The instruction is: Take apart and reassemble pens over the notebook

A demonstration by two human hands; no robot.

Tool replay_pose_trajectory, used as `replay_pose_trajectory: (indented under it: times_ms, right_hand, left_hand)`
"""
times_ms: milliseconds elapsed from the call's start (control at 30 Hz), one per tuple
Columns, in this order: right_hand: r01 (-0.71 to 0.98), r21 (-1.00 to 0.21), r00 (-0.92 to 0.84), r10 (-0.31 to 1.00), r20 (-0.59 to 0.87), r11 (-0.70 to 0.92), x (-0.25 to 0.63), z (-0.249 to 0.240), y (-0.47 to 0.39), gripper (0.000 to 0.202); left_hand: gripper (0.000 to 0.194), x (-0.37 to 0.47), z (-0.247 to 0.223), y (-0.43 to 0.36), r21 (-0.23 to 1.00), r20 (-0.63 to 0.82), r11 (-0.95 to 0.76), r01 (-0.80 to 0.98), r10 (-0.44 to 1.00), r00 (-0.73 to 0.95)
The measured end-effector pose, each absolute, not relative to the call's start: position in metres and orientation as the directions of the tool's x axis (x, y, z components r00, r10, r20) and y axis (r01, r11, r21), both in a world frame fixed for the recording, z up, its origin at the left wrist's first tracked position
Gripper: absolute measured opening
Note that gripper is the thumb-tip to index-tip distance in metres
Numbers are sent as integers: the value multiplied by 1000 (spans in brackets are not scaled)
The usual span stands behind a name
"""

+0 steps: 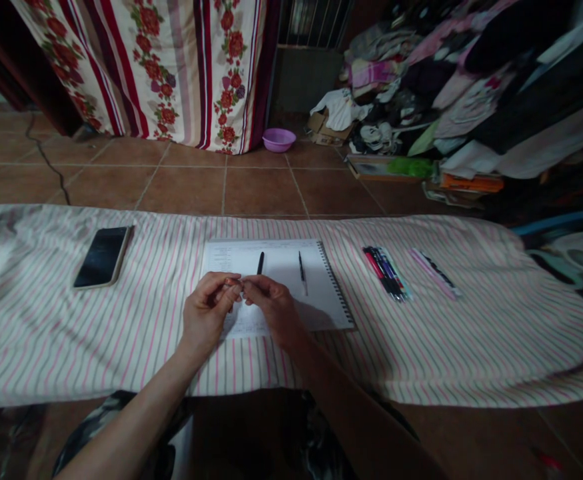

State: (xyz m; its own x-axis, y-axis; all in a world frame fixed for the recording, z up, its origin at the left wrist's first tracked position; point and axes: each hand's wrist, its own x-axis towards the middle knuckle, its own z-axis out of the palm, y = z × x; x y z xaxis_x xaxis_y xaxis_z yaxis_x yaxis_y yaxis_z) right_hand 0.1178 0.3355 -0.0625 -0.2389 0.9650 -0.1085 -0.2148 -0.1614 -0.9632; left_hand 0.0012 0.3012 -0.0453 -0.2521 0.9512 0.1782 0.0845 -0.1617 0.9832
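Above a spiral notebook (281,250), my left hand (210,300) and my right hand (274,303) meet with their fingertips pinched together. Whatever small thing sits between the fingers is too small to name; a pale bit shows at the tips. Just beyond my fingers a black pen part (260,263) lies on the page. Right of it rests a slim pen piece (302,272) with a dark upper end and a clear lower end. Writing covers parts of the page, and my hands hide some of it.
A phone (102,257) lies at the left on the striped cloth (166,333). To the right are a bundle of several pens (386,273) and a pink pen beside a dark patterned one (436,273). A purple basin (278,140) and piled clothes (386,73) are on the floor beyond.
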Motion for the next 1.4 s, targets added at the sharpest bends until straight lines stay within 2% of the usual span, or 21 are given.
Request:
replay_pose_trajectory:
  times_ms: [200,333,467,600,800,900,1033,1200,1300,1400]
  right_hand:
    - [-432,-811,-393,892,-225,-395,120,-62,333,16]
    - [-506,-724,-481,850,-215,-469,120,-65,334,17]
    - [-540,-676,-509,834,-212,-501,119,-64,335,17]
    - [-547,-677,-477,848,-231,-492,117,-59,336,17]
    - [-510,-714,-417,864,-282,-479,115,-54,336,18]
    - [-448,-783,-345,891,-295,-432,116,-55,334,17]
    - [-305,-910,-238,948,-212,-280,118,-61,334,17]
    - [-90,-991,-152,985,-80,-94,120,-65,335,15]
    - [6,-999,-101,994,41,42,117,-65,330,12]
    - [64,-993,-80,992,98,103,111,-66,320,11]
  left_hand:
    - [19,-1,-50,297,923,331,-269,275,919,-212]
    - [23,-3,-52,295,879,381,-294,376,907,-180]
    - [27,0,-53,295,916,349,-272,295,903,-251]
    - [22,2,-54,294,938,332,-279,203,891,-309]
    - [14,-1,-53,292,944,300,-242,225,912,-279]
    - [14,-2,-51,291,943,287,-219,249,915,-282]
    - [15,-4,-52,292,958,233,-163,235,922,-309]
    - [20,-5,-52,298,1000,19,-26,-16,936,-352]
    - [21,-6,-49,299,982,-122,66,-179,939,-320]
    - [22,-9,-47,298,955,-195,116,-275,939,-283]
